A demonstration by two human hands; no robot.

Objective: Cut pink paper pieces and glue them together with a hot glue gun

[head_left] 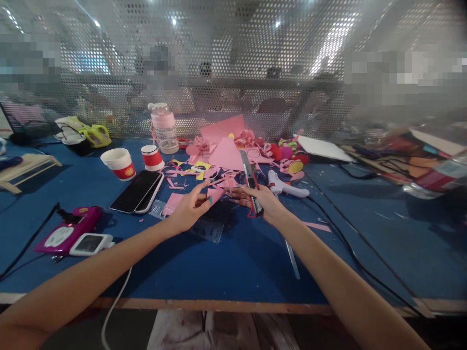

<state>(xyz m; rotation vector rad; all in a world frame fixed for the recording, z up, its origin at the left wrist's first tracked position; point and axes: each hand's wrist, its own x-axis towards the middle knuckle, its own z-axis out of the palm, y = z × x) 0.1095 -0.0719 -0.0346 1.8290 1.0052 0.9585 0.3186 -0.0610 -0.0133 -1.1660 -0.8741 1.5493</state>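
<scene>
Left hand [188,210] fingers pinch a small pink paper piece [214,194], thumb on top, held just above the blue table [233,262]. Right hand [263,204] fingers closed around a utility knife [250,181], blade end pointing away from the person; fingertips near the pink piece. Clear ruler [209,228] lies under and between both hands. Pink and yellow paper scraps [222,150] piled just beyond. White glue gun [286,187] right of the knife. Two phones [136,192] stacked left of the hands, two paper cups [120,164] behind them, pink bottle [164,127] farther back.
</scene>
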